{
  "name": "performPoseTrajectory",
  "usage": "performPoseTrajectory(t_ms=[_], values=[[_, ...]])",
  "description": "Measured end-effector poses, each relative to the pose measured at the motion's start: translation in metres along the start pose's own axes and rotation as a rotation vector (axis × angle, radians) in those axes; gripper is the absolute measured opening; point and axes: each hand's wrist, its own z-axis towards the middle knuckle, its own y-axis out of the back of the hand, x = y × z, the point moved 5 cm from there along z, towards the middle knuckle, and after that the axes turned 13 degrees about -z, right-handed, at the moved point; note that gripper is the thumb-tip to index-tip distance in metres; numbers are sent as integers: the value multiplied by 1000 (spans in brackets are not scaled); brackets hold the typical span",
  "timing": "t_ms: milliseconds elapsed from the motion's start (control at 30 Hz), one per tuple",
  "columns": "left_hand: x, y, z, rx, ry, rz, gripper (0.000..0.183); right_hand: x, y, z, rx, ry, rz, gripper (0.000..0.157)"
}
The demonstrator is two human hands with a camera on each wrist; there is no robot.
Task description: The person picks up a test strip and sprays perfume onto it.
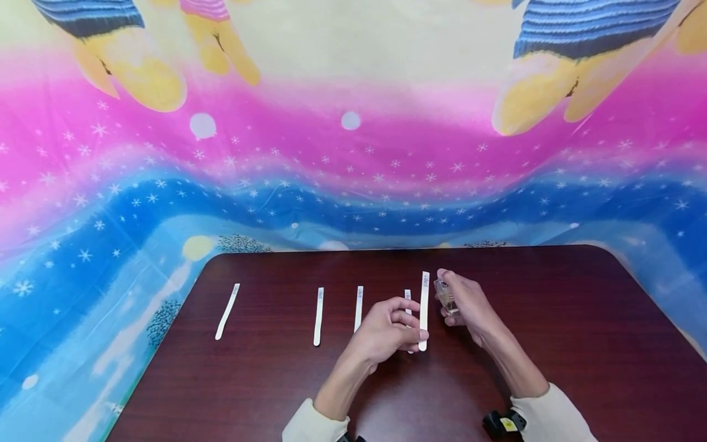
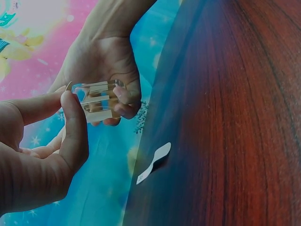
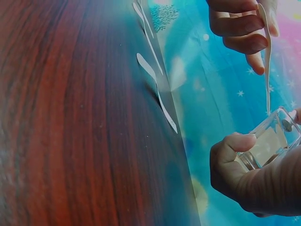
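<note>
My left hand [image 1: 385, 333] pinches a white perfume test strip [image 1: 424, 307] near its rounded lower end, between thumb and fingers. Small writing marks the strip's upper end. Just to the right, my right hand [image 1: 471, 307] grips a clear glass perfume bottle [image 1: 448, 301] with a little liquid inside, its thumb near the top. In the right wrist view the strip [image 3: 268, 70] points toward the bottle [image 3: 270, 143]; whether they touch I cannot tell. The left wrist view shows this strip [image 2: 69, 86] edge-on, in front of the bottle [image 2: 98, 101].
More white strips lie spaced out on the dark red-brown table [image 1: 265, 393]: one far left [image 1: 227, 312], one nearer the middle [image 1: 318, 316], one partly behind my left hand [image 1: 359, 306], and another behind its fingers [image 1: 407, 295]. A colourful printed cloth [image 1: 309, 166] hangs beyond the table's far edge.
</note>
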Motion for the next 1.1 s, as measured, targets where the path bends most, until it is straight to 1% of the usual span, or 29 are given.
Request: performPoseTrajectory(t_ms=[367, 667, 933, 1100], values=[[0, 1, -1, -12, 17, -9, 44, 0, 1, -2, 7, -1, 18, 60], [0, 4, -1, -7, 15, -8, 45, 0, 5, -3, 11, 17, 20, 62], [0, 9, -1, -9, 17, 1, 45, -1, 6, -4, 21, 18, 22, 60], [2, 13, -1, -7, 15, 18, 44, 0, 7, -5, 33, 20, 30, 62]])
